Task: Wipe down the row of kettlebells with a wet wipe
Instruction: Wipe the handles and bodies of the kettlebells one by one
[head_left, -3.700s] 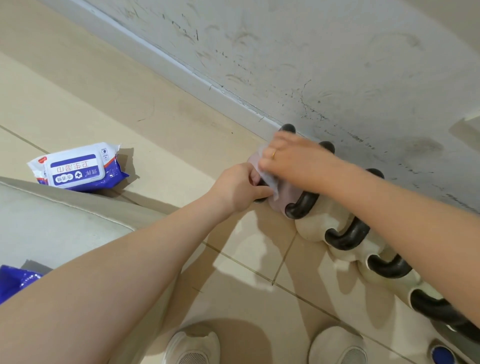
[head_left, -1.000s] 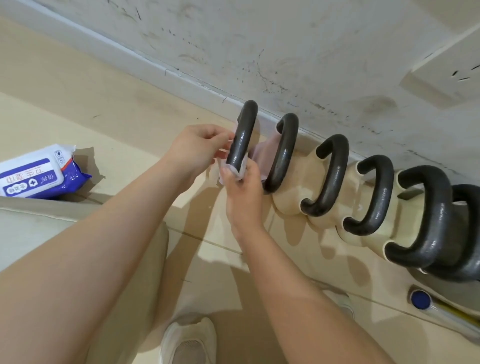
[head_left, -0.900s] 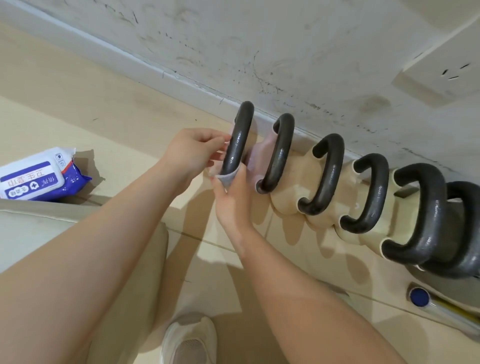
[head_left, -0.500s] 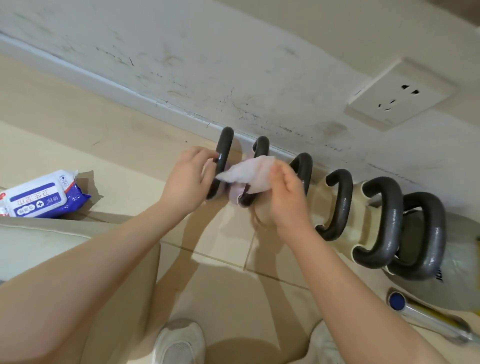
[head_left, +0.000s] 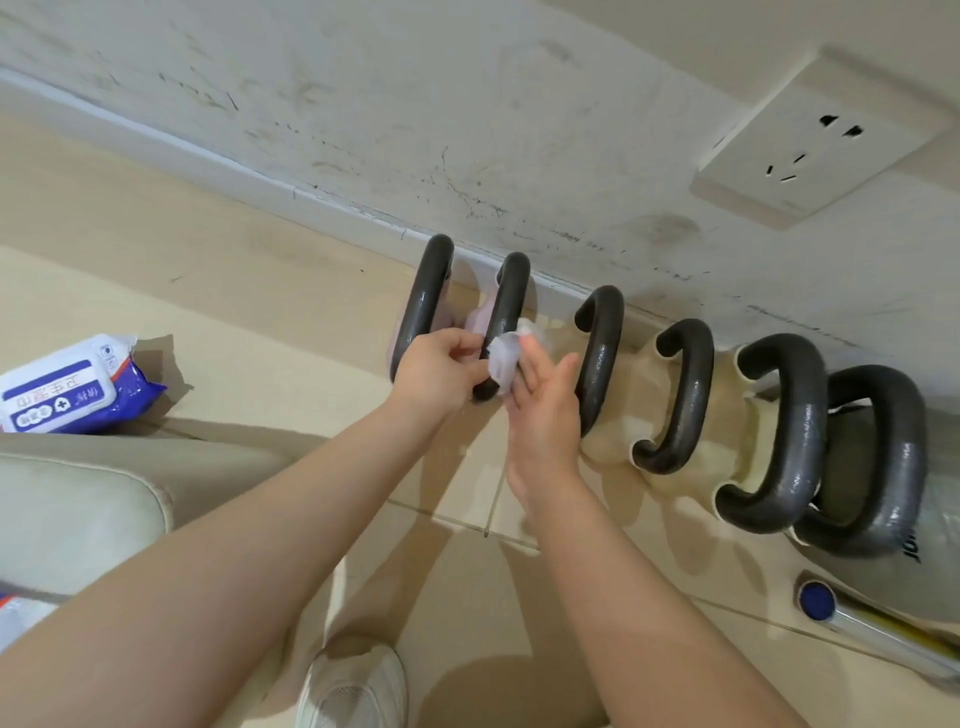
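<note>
Several kettlebells with black handles stand in a row along the wall: two pink ones at the left, cream ones after them, a grey one at the right. My right hand presses a white wet wipe around the lower part of the second kettlebell's handle. My left hand grips the same handle from the left side, just beside the wipe and in front of the first kettlebell's handle.
A blue and white pack of wet wipes lies on the tiled floor at the left. A blue-capped tube lies at the lower right. A wall socket sits above the row. My white shoe is below.
The wipe went from the first kettlebell's handle to the second one's. My right hand carried it over and now wraps it on that handle; my left hand shifted right to hold the same handle.
</note>
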